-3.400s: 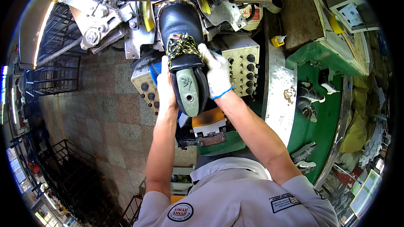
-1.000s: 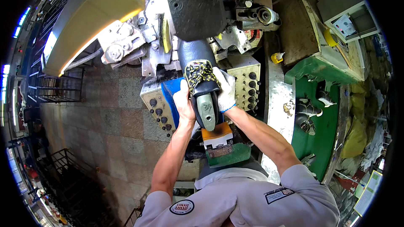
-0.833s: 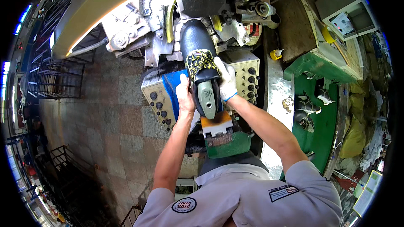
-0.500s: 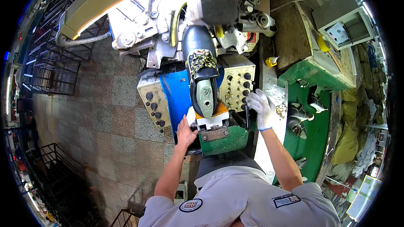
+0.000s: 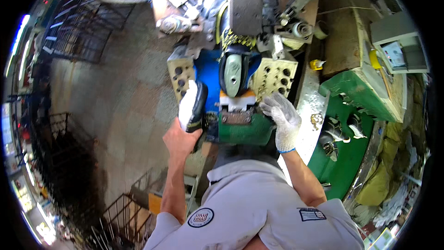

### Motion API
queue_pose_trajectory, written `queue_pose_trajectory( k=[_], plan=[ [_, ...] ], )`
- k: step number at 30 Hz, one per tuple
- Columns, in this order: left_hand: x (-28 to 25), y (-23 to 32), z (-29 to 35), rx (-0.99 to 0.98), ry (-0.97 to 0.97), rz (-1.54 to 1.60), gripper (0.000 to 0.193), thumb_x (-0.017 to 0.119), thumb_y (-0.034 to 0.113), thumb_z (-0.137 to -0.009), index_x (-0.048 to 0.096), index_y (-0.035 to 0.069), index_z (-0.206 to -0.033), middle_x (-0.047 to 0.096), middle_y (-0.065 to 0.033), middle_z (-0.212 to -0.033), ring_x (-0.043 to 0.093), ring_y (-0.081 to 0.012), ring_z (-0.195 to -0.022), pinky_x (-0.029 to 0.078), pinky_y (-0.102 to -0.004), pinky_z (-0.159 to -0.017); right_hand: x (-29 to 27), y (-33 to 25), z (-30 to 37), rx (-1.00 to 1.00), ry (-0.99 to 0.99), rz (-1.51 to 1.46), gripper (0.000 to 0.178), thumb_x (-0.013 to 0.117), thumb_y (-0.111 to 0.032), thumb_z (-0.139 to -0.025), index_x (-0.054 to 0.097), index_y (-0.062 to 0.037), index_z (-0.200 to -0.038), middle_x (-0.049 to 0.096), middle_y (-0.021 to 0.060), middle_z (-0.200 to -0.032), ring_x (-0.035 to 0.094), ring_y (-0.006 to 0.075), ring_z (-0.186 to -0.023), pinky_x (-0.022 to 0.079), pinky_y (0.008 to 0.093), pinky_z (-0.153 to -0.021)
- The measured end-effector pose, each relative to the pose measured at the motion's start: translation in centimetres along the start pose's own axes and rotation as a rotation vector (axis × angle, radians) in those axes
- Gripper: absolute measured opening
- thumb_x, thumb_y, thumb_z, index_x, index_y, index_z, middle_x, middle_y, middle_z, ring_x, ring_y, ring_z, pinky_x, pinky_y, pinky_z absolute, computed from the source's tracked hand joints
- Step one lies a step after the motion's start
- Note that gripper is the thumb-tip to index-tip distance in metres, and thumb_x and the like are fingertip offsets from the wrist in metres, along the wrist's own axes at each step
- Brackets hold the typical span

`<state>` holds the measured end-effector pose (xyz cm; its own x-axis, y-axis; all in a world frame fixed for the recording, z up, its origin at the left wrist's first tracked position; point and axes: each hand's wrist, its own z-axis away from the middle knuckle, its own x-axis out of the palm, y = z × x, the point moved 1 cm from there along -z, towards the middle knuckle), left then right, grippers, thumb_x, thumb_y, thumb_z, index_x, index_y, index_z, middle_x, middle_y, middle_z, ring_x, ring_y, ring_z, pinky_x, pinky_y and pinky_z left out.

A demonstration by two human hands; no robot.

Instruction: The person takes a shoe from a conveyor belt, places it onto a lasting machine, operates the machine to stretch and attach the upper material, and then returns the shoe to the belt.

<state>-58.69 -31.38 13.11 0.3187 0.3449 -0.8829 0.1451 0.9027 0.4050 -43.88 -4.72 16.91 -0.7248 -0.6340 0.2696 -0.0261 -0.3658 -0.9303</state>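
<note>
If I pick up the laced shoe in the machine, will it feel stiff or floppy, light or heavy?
The laced shoe probably feels stiff, since a grey-green block fills its opening. That block likely makes it heavier than an empty shoe. The block's smooth-looking face may be slippery.

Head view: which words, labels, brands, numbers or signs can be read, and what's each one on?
I won't copy wording out, but here's where it stands.
Shirt, round badge: red lettering, smaller dark rim lettering.
Shirt, rectangular patch: print too small to read.
Grey last: dark mark, too blurred to read.
Paper in the grey box: too small to read.
</note>
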Motion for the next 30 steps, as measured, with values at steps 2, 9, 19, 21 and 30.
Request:
queue_pose_trajectory(
  k=[2,9,19,21,30],
  plan=[
    [-4.3,2.9,1.7,0.118,0.143,0.003,0.061,0.09,0.03,-0.061,0.061,0.004,-0.108,0.07,-0.0172,-0.09,0.069,-0.0389,-0.085,0.052,-0.0477,-0.071,2.9,-1.2,1.5,-0.031,-0.125,0.102,0.073,0.076,-0.036,-0.089,0.049,0.008,-0.14,0.065,0.0193,-0.129,0.063,0.026,-0.12,0.048,0.0358,-0.105],
    [-7.2,16.8,8.8,0.555,0.287,0.084,0.071,0.087,0.027,-0.067,0.058,-0.001,-0.126,0.072,-0.0178,-0.099,0.072,-0.0301,-0.085,0.055,-0.0397,-0.074,6.1,-5.4,1.1,0.011,-0.203,-0.28,0.062,0.077,-0.019,-0.084,0.051,-0.0008,-0.138,0.065,0.0055,-0.119,0.057,0.0117,-0.107,0.047,0.0301,-0.096],
    [3.3,31.9,1.0,0.085,-1.368,1.021,0.068,0.047,0.052,-0.102,0.063,-0.011,-0.122,0.07,-0.0201,-0.118,0.066,-0.0268,-0.111,0.048,-0.0376,-0.102,-12.0,-5.2,3.5,0.034,-0.206,-0.307,0.087,0.079,-0.036,-0.064,0.052,0.0028,-0.137,0.068,0.0118,-0.117,0.067,0.022,-0.104,0.053,0.0339,-0.093],
    [5.0,33.6,3.6,-0.043,-1.58,1.047,0.06,0.053,0.041,-0.1,0.06,-0.014,-0.122,0.065,-0.0266,-0.124,0.064,-0.0321,-0.117,0.047,-0.0419,-0.106,-14.2,-4.8,4.9,0.038,-0.201,-0.359,0.094,0.082,-0.035,-0.061,0.048,0.0014,-0.141,0.067,0.0092,-0.118,0.065,0.0198,-0.106,0.052,0.0331,-0.094],
    [8.8,36.4,7.9,0.269,-1.671,0.641,0.056,0.063,0.034,-0.09,0.064,-0.013,-0.122,0.064,-0.0227,-0.13,0.065,-0.0253,-0.117,0.047,-0.0347,-0.104,-21.0,-1.4,8.4,0.034,-0.206,-0.449,0.07,0.079,-0.026,-0.069,0.061,0.0038,-0.129,0.068,0.0101,-0.116,0.064,0.0192,-0.104,0.05,0.0331,-0.094]
  ],
)
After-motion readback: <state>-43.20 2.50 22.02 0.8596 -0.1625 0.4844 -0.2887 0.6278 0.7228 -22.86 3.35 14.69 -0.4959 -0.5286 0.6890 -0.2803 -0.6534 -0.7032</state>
